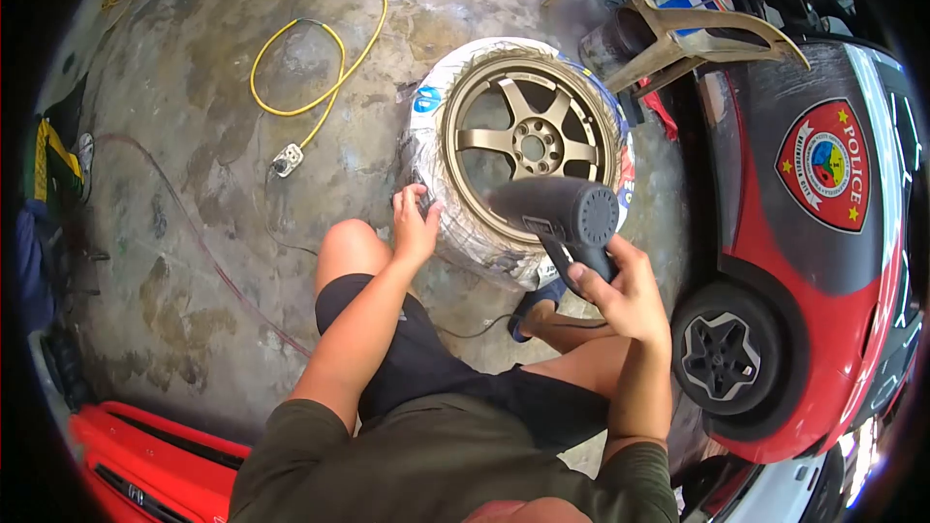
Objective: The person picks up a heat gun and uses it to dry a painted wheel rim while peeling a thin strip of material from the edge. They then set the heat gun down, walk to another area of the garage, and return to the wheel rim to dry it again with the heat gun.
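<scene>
A bronze six-spoke wheel rim (499, 139) lies face up, with plastic sheeting (426, 140) wrapped around its tire. My right hand (625, 291) is closed around the handle of a black heat gun or hair dryer (572, 211), whose barrel points left over the rim's lower part. At the wheel's lower left edge is my left hand (416, 218), fingers bent against a small dark thing that I cannot make out.
Yellow cord (383, 19) loops to a white socket (288, 160) on the concrete floor. A plastic chair (668, 34) with containers stands upper right. A red and grey police car (756, 174) is at right, a red car part (145, 465) lower left.
</scene>
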Tool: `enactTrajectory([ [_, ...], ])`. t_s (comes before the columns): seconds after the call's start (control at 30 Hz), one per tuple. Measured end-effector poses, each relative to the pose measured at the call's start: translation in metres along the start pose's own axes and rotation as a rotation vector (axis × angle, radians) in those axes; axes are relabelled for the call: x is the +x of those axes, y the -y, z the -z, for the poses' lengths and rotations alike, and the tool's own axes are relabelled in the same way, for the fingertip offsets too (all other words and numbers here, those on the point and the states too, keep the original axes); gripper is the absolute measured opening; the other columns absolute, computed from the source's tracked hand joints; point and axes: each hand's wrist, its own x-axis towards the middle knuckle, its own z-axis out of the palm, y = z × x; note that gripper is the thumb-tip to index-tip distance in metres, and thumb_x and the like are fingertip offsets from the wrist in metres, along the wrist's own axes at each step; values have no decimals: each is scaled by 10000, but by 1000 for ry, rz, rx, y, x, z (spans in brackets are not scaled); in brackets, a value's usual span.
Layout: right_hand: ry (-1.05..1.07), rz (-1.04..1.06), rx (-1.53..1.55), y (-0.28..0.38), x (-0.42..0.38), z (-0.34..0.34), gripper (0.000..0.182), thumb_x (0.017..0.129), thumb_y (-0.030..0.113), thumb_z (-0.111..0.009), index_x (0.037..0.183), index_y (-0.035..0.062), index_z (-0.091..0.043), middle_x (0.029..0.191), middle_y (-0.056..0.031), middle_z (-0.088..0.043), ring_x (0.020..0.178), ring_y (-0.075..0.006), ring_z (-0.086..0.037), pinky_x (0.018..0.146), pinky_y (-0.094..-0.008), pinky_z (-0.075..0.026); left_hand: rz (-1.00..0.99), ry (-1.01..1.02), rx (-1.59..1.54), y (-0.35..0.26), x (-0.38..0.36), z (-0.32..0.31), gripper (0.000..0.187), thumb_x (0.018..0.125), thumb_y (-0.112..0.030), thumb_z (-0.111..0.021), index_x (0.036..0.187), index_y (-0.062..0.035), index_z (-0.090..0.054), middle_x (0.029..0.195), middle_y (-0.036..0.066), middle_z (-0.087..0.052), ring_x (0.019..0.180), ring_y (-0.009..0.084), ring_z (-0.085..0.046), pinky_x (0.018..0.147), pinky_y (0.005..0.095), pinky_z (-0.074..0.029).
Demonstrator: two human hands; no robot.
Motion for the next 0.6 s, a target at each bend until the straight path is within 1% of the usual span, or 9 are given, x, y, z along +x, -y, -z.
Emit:
enactTrajectory([
  [0.13, 13, -11, -5, 7, -9, 6, 332, 891, 116, -775, 1176, -24, -679, 800, -100, -635, 705, -163, -561, 660, -355, -492, 44, 63, 10, -5, 1, 6, 445, 935, -162, -791, 1302, -48, -566, 1192, 145, -582, 976, 268, -617, 919, 410, -537],
  [0.17, -8, 71, 10, -2, -11, 8, 299, 892, 125, -776, 1133, -25, -684, 768, -97, -619, 685, -160, -541, 641, -360, -482, 32, 69, 15, -5, 1, 8, 456, 937, -165, -789, 1313, -49, -558, 1202, 149, -578, 984, 273, -616, 924, 414, -535],
  [0.27, 12, -19, -166, -37, -21, 32, 276, 892, 134, -777, 1097, -29, -691, 762, -110, -618, 694, -163, -550, 645, -363, -479, 19, 67, 17, 2, 2, 7, 490, 942, -170, -785, 1346, -53, -535, 1228, 162, -568, 1023, 291, -609, 952, 426, -525],
  [0.33, -27, -92, -199, -33, -24, 41, 263, 901, 149, -775, 1067, -38, -692, 724, -94, -615, 669, -153, -546, 625, -362, -474, 34, 46, 8, 0, 1, 2, 513, 941, -165, -784, 1366, -55, -519, 1236, 173, -563, 1070, 308, -598, 984, 437, -510],
  [0.4, -59, -173, -217, -47, -23, 56, 268, 908, 157, -773, 1073, -38, -691, 698, -74, -610, 652, -142, -553, 614, -355, -478, 170, -35, -36, -7, 3, -11, 511, 973, -204, -749, 1386, -49, -492, 1285, 206, -541, 1168, 348, -564, 1046, 453, -469],
  [0.43, -87, -208, -147, -56, -21, 62, 259, 917, 158, -767, 1080, -30, -694, 653, -51, -610, 611, -127, -589, 590, -343, -492, 238, -77, -58, -12, 7, -18, 511, 990, -224, -732, 1396, -45, -478, 1309, 223, -530, 1217, 368, -547, 1077, 461, -449],
  [0.47, -109, -239, -147, -73, -16, 71, 263, 923, 158, -768, 1086, -33, -691, 636, -53, -624, 571, -128, -620, 552, -333, -498, 307, -119, -80, -16, 11, -24, 513, 1006, -243, -714, 1406, -42, -464, 1333, 239, -519, 1266, 387, -530, 1109, 469, -428],
  [0.5, -134, -264, -130, -81, -10, 80, 265, 931, 158, -765, 1090, -39, -689, 628, -56, -628, 546, -131, -616, 530, -333, -492, 365, -144, -114, -19, 16, -29, 529, 1053, -294, -661, 1447, -20, -438, 1396, 280, -491, 1313, 421, -505, 1148, 482, -397],
  [0.6, -247, -257, -170, -107, 4, 99, 251, 964, 158, -739, 1077, -56, -672, 600, -58, -619, 505, -133, -612, 489, -323, -478, 313, -355, -50, -4, 23, -65, 559, 1089, -326, -608, 1501, -7, -406, 1465, 306, -460, 1347, 446, -480, 1155, 500, -390],
])
